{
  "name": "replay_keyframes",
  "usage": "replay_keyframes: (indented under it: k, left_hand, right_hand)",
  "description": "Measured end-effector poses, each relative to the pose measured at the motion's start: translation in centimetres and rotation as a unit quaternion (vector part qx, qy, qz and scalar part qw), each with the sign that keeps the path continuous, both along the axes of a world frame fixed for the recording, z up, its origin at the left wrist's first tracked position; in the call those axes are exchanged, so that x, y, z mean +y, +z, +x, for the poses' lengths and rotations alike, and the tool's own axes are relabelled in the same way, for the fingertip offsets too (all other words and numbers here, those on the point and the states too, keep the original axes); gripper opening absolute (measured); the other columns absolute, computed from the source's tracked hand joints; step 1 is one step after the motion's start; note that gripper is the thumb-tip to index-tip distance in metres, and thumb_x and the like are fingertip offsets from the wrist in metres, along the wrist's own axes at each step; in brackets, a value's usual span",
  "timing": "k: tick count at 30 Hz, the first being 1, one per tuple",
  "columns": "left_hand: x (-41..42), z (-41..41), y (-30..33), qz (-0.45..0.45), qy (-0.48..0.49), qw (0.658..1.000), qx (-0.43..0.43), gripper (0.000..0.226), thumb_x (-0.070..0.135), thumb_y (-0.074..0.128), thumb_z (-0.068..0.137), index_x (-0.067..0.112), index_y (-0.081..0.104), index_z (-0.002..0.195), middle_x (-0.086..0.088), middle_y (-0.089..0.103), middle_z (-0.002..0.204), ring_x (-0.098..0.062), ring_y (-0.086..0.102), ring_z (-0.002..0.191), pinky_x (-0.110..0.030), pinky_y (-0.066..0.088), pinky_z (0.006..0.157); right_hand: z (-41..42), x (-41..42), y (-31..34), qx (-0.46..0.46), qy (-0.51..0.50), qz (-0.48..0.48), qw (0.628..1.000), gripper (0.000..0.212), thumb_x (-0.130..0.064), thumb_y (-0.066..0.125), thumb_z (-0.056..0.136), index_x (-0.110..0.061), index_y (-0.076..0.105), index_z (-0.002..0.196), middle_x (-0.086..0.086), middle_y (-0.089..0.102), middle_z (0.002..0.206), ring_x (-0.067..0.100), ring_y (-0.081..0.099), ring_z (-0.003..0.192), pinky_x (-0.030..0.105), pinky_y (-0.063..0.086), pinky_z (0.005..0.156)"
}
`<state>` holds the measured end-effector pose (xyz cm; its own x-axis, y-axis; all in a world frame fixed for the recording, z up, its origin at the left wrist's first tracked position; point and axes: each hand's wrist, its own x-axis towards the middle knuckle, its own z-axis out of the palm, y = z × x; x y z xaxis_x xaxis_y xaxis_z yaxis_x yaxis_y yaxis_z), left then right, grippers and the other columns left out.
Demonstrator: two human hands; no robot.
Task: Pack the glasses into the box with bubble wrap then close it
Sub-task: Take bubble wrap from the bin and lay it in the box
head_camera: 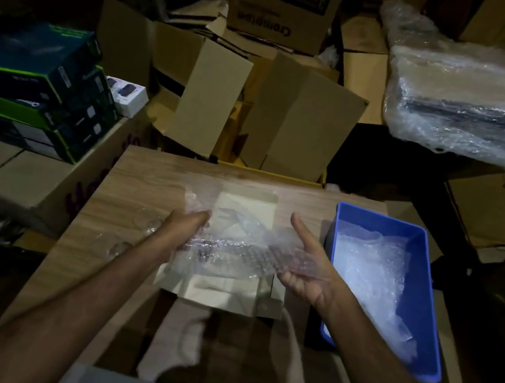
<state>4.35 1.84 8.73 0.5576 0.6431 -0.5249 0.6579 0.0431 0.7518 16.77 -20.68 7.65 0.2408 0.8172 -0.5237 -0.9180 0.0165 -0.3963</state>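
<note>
A dim storeroom crowded with cardboard cartons surrounds a wood-grain table (133, 193). On it lies a flat pale box (222, 295) with its flaps open. Over the box, a clear sheet of bubble wrap (236, 248) stretches between the hands, wrapped around something dark, perhaps the glasses. The left hand (188, 226) grips one end; the right hand (302, 264), palm up with fingers spread, supports the other. A blue bin (421, 282) of bubble wrap sits beside the box.

A blue plastic bin (424, 302) sits at the right edge of a wood-grain table (133, 193). Beyond it, open cardboard cartons (300, 123) crowd the dim room, with stacked teal retail boxes (41, 84) at left.
</note>
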Motion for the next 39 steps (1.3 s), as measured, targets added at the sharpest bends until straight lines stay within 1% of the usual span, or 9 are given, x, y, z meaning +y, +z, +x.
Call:
replay_keyframes:
  k: [4, 8, 17, 24, 29, 31, 34, 37, 39]
  left_hand:
    - [0.5, -1.2, -0.8, -0.001, -0.009, 1.000, 0.007, 0.035, 0.042, 0.059, 0.097, 0.008, 0.068, 0.099, -0.004, 0.058, 0.083, -0.020, 0.053, 0.072, -0.030, 0.040, 0.064]
    - [1.2, -2.0, -1.0, -0.066, 0.011, 0.997, 0.030, 0.025, 0.035, 0.058, 0.100, 0.018, 0.061, 0.082, -0.002, 0.061, 0.090, -0.021, 0.056, 0.076, -0.027, 0.041, 0.068]
    - [1.9, -3.5, -0.7, -0.035, -0.031, 0.999, 0.015, 0.038, 0.046, 0.048, 0.103, 0.015, 0.063, 0.121, -0.002, 0.056, 0.114, -0.020, 0.056, 0.094, -0.030, 0.043, 0.072]
    - [2.6, -6.4, -1.7, -0.103, -0.071, 0.991, -0.055, 0.056, 0.030, 0.080, 0.085, 0.018, 0.051, 0.131, -0.004, 0.065, 0.119, -0.018, 0.066, 0.104, -0.033, 0.058, 0.077]
    - [2.4, -7.3, -3.8, -0.048, -0.034, 0.992, -0.112, 0.099, 0.031, 0.082, 0.084, 0.022, 0.017, 0.157, -0.018, 0.052, 0.147, -0.021, 0.070, 0.101, -0.036, 0.059, 0.078]
    - [2.2, -7.2, -3.3, 0.014, -0.049, 0.991, -0.127, 0.088, 0.024, 0.074, 0.092, 0.029, 0.015, 0.157, -0.012, 0.059, 0.136, -0.023, 0.071, 0.103, -0.040, 0.061, 0.081]
    - [1.9, -6.9, -2.5, 0.075, -0.089, 0.976, -0.184, 0.055, 0.009, 0.065, 0.097, 0.027, 0.041, 0.143, 0.001, 0.068, 0.099, -0.019, 0.070, 0.085, -0.033, 0.061, 0.067]
    - [2.1, -6.9, -2.1, 0.087, -0.133, 0.967, -0.201, 0.025, 0.006, 0.061, 0.099, 0.025, 0.069, 0.114, 0.000, 0.075, 0.103, -0.010, 0.067, 0.083, -0.020, 0.053, 0.059]
    - [2.4, -7.0, -2.0, 0.074, -0.123, 0.969, -0.202, 0.023, 0.007, 0.064, 0.097, 0.026, 0.074, 0.108, 0.004, 0.078, 0.102, -0.008, 0.065, 0.080, -0.020, 0.052, 0.062]
  right_hand:
    - [-1.3, -1.2, -2.0, -0.043, -0.012, 0.013, 0.999, 0.079, -0.018, 0.102, 0.056, 0.000, 0.067, 0.125, 0.021, 0.058, 0.141, 0.027, 0.059, 0.122, 0.028, 0.050, 0.097]
    - [-2.6, -2.7, -3.3, 0.003, -0.021, 0.046, 0.999, 0.083, -0.007, 0.103, 0.045, 0.006, 0.070, 0.120, 0.027, 0.065, 0.128, 0.034, 0.071, 0.108, 0.042, 0.058, 0.093]
    - [-4.6, 0.5, -4.5, -0.237, 0.053, -0.173, 0.955, 0.071, -0.049, 0.079, 0.080, -0.018, 0.058, 0.141, 0.000, 0.060, 0.142, 0.021, 0.056, 0.128, 0.031, 0.048, 0.100]
    - [-5.2, 1.1, -4.1, -0.267, -0.080, -0.218, 0.935, 0.032, -0.037, 0.073, 0.092, -0.006, 0.074, 0.099, 0.001, 0.069, 0.079, 0.013, 0.063, 0.067, 0.022, 0.048, 0.061]
    - [-5.4, 0.8, -4.0, -0.047, -0.151, -0.190, 0.969, 0.020, -0.022, 0.064, 0.096, -0.003, 0.069, 0.101, 0.006, 0.072, 0.070, 0.014, 0.068, 0.053, 0.024, 0.054, 0.048]
    - [-5.6, 0.8, -4.4, -0.029, -0.176, -0.189, 0.966, 0.025, -0.021, 0.063, 0.093, -0.003, 0.065, 0.110, 0.011, 0.072, 0.081, 0.019, 0.071, 0.062, 0.027, 0.057, 0.053]
    - [-5.8, 0.4, -4.6, -0.208, -0.187, -0.255, 0.926, 0.012, -0.020, 0.060, 0.098, -0.009, 0.063, 0.102, 0.014, 0.068, 0.096, 0.021, 0.070, 0.077, 0.031, 0.058, 0.061]
    - [-6.0, -0.1, -4.4, -0.368, -0.178, -0.289, 0.866, 0.027, -0.025, 0.056, 0.103, -0.021, 0.050, 0.128, 0.002, 0.063, 0.102, 0.012, 0.066, 0.081, 0.037, 0.061, 0.076]
    - [-6.0, -0.4, -4.5, -0.422, -0.192, -0.250, 0.850, 0.038, -0.016, 0.053, 0.104, -0.030, 0.045, 0.139, 0.001, 0.061, 0.105, 0.002, 0.063, 0.069, 0.028, 0.058, 0.065]
